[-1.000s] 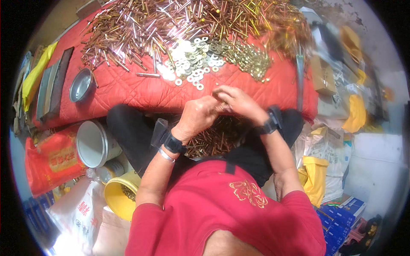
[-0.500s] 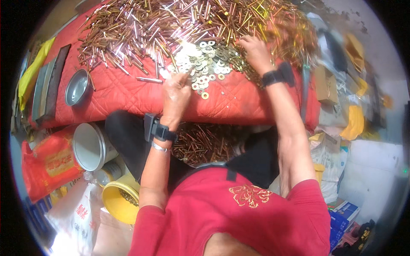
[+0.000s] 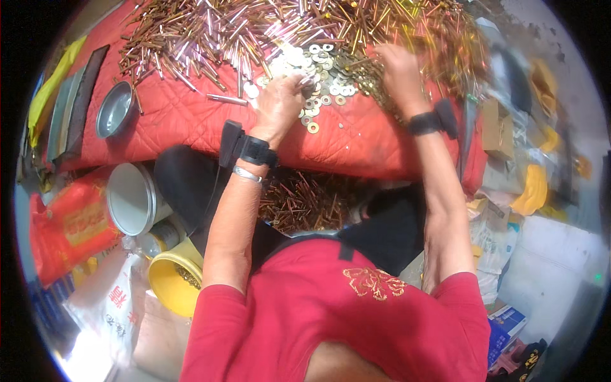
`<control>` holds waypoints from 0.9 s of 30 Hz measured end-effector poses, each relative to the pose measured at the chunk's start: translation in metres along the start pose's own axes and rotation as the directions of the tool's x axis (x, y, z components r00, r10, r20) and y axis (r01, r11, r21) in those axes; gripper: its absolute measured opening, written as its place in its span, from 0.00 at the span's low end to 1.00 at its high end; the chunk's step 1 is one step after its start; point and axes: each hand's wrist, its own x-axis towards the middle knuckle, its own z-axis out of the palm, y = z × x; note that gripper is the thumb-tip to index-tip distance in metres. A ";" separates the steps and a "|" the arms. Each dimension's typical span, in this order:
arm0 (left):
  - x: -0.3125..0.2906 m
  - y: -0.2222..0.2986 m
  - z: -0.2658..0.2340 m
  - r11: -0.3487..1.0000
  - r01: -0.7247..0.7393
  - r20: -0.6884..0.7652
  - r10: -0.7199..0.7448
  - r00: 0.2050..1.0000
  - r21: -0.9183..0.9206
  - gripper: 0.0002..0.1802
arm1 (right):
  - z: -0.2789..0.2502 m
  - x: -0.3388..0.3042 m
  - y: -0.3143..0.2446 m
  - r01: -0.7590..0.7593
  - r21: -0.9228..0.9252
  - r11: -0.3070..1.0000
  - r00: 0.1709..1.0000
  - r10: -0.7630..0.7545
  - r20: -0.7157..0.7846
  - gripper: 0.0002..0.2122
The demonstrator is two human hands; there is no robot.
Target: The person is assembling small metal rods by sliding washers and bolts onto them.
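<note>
On a red quilted cover [image 3: 191,127] lies a pile of flat metal washers [image 3: 328,89]. My left hand [image 3: 279,107] is at the near left side of these washers, its fingers closed together. Something small and shiny shows by its fingertips, too small to name. To the right, my right hand [image 3: 401,75] is over a heap of small brass-coloured nuts [image 3: 372,83], by the edge of a large pile of long coppery metal rods [image 3: 229,38]. Motion blurs its fingers, so their grip cannot be made out. One loose rod [image 3: 227,99] lies left of my left hand.
A small metal bowl [image 3: 115,109] sits at the left on the cover. More rods [image 3: 305,202] lie below the table edge, between my legs. A white bucket [image 3: 131,198] and a yellow bucket [image 3: 170,288] with small metal parts stand at the lower left. A cardboard box [image 3: 498,129] is at the right.
My left hand has moved forward and right, to the washers. My right hand has shifted slightly right and is now blurred. The whole view has shifted a little.
</note>
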 end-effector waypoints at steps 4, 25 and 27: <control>-0.011 -0.009 -0.008 0.835 0.148 -0.033 -0.195 0.980 -0.530 0.14 | -0.038 0.001 -0.065 -0.259 0.379 0.889 0.963 0.266 0.033 0.08; -0.090 0.004 -0.017 -0.566 0.438 0.610 -0.152 0.777 -0.698 0.15 | -0.024 -0.025 -0.094 -0.168 0.194 0.966 0.922 0.084 0.378 0.03; -0.088 0.018 -0.022 -0.524 0.432 0.615 -0.245 0.749 -0.734 0.16 | -0.024 -0.010 -0.086 -0.104 0.166 0.981 0.874 0.010 0.485 0.04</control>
